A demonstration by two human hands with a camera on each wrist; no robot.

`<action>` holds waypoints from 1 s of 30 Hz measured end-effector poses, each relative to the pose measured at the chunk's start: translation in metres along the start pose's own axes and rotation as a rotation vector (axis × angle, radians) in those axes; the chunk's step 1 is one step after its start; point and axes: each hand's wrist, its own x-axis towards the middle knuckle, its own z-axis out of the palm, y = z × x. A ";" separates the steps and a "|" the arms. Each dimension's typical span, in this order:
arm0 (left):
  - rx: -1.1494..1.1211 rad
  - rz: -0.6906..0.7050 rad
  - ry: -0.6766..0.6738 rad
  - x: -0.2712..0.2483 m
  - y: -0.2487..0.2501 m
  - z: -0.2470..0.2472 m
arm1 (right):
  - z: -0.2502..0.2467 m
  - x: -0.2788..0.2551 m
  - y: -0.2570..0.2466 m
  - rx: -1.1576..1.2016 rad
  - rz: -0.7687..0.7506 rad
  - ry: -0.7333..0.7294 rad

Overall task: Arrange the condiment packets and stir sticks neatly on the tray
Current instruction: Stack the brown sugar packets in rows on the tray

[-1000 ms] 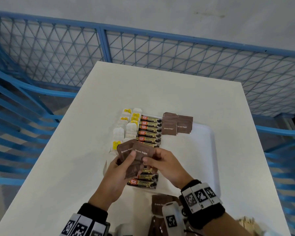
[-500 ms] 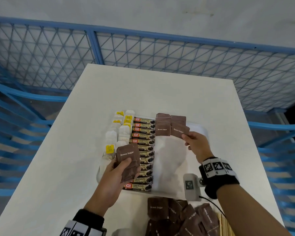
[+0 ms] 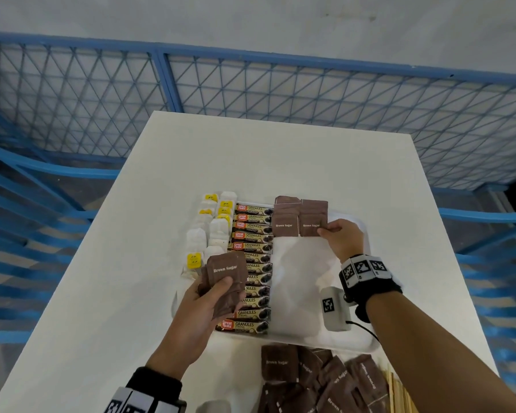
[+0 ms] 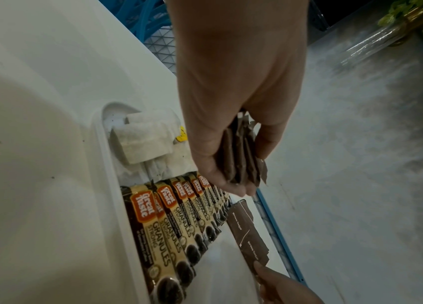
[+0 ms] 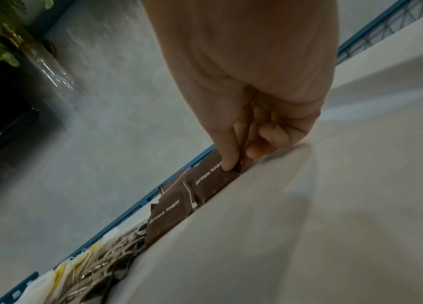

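A white tray (image 3: 361,347) on the white table holds white tea bags (image 3: 210,231) at the left, a column of coffee granule sticks (image 3: 252,257) and brown sugar packets (image 3: 286,217) at the far end. My left hand (image 3: 221,286) grips a stack of brown sugar packets (image 3: 225,269) above the tray's left part; the stack (image 4: 241,162) shows edge-on in the left wrist view. My right hand (image 3: 325,231) pinches one brown sugar packet (image 3: 312,223) lying beside the far packets; thumb and forefinger hold its corner (image 5: 221,174). Loose brown sugar packets (image 3: 319,380) and wooden stir sticks (image 3: 398,394) lie near me.
Blue mesh railing (image 3: 251,84) surrounds the table on the far side and both flanks. The tray's right half (image 3: 304,278) is bare white. A vase with green leaves (image 5: 0,37) stands off the table, seen in the right wrist view.
My right hand took one packet from the stack in my left hand and carried it to the tray's far end, where it now lies beside the others. The left hand stayed with its stack.
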 end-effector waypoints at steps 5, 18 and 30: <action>0.032 0.015 -0.006 0.005 -0.002 0.006 | 0.000 -0.010 -0.005 0.011 -0.044 0.098; 0.066 0.055 -0.019 0.017 -0.004 0.017 | 0.011 -0.112 -0.043 0.220 -0.299 -0.707; -0.025 -0.034 0.010 0.013 -0.007 0.005 | 0.008 -0.051 -0.019 0.169 -0.153 -0.312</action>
